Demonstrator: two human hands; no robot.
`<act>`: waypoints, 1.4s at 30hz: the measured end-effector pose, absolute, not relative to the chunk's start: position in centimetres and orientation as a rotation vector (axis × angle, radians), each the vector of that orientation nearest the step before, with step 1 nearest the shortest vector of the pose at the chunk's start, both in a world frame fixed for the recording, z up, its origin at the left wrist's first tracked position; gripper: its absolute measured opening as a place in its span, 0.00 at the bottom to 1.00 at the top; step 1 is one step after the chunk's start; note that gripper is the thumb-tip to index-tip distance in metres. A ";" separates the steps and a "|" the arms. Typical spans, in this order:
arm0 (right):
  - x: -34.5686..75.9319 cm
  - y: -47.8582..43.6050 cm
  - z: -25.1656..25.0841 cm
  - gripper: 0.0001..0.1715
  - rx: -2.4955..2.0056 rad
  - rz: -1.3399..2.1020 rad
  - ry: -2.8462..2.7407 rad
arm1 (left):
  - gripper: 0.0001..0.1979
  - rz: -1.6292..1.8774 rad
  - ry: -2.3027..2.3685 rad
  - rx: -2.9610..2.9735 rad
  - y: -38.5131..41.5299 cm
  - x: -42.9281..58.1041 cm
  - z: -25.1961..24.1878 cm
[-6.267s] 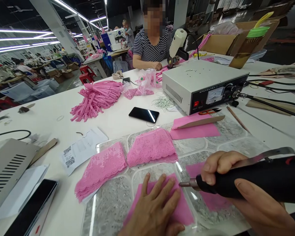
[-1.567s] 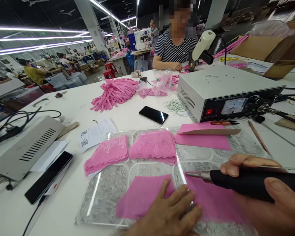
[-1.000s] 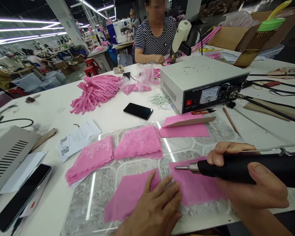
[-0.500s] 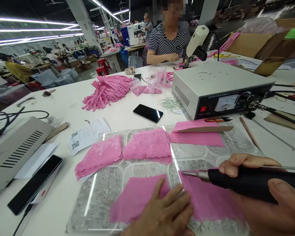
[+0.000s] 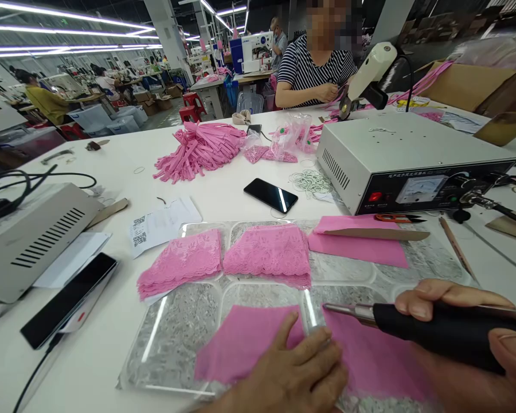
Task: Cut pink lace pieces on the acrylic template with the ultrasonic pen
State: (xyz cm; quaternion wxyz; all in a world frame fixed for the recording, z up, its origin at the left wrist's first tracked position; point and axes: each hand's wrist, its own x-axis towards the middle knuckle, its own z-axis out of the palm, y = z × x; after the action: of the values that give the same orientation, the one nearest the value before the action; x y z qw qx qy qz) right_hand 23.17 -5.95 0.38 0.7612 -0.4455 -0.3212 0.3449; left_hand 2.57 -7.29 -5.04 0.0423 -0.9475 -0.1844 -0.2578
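A: What has changed over the last six seconds?

B: Mainly the hands. The left hand (image 5: 298, 370) was spread over the left pink fabric piece (image 5: 241, 347). Now it sits lower, its index finger near that piece's right edge and the other fingers at the left edge of the right pink fabric piece (image 5: 374, 361).

A: Is it gripping anything?

B: No, it lies flat, the index finger apart and the others close together. I can't make out the thumb.

A: And the right hand (image 5: 460, 373)?

B: Wrapped around the black handpiece (image 5: 438, 330), as before. Its metal tip (image 5: 350, 311) was at the left piece's right edge, and now it's at the right piece's upper-left corner.

A: Where do both pieces lie?

B: Side by side on the marble-patterned mat (image 5: 180, 321), in front of the two lace stacks (image 5: 269, 252), which haven't shifted. The phone (image 5: 270, 195) beyond is unmoved too, near the control box (image 5: 413, 143).

A: Anything across the table?

B: The co-worker in stripes (image 5: 318, 71) had a hand resting at the tabletop. Now it looks slightly raised.
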 end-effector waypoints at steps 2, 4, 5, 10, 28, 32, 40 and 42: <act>23.3 -5.9 0.4 0.10 -0.974 0.755 -0.699 | 0.21 -0.790 -0.562 -2.902 -7.3 2.6 -5.1; 23.4 -6.0 0.3 0.10 -0.969 0.763 -0.696 | 0.20 -0.807 -0.559 -2.899 -7.3 2.6 -5.2; 23.5 -6.0 0.3 0.10 -0.964 0.767 -0.699 | 0.20 -0.811 -0.558 -2.899 -7.3 2.6 -5.2; 23.8 -5.7 0.6 0.07 -0.929 0.747 -0.817 | 0.21 -0.799 -0.555 -2.901 -7.3 2.6 -5.4; 24.5 -6.1 2.1 0.11 -0.761 0.861 -0.958 | 0.16 -0.820 -0.511 -3.008 -6.3 2.3 -2.7; 24.6 -6.2 2.0 0.11 -0.749 0.885 -0.981 | 0.16 -0.798 -0.514 -3.023 -6.3 2.3 -2.6; 24.5 -6.3 1.7 0.10 -0.740 0.895 -1.002 | 0.16 -0.803 -0.525 -3.029 -6.2 2.3 -2.4; 24.4 -6.2 1.7 0.10 -0.724 0.903 -1.016 | 0.15 -0.824 -0.536 -3.029 -6.3 2.5 -2.3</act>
State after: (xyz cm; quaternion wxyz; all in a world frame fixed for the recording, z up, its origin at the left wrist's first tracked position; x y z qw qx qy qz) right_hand 24.39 -6.20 1.74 0.7180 -0.3273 -0.4591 0.4082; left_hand 2.48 -6.25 -2.30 -0.0214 -0.9510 -0.1682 -0.2586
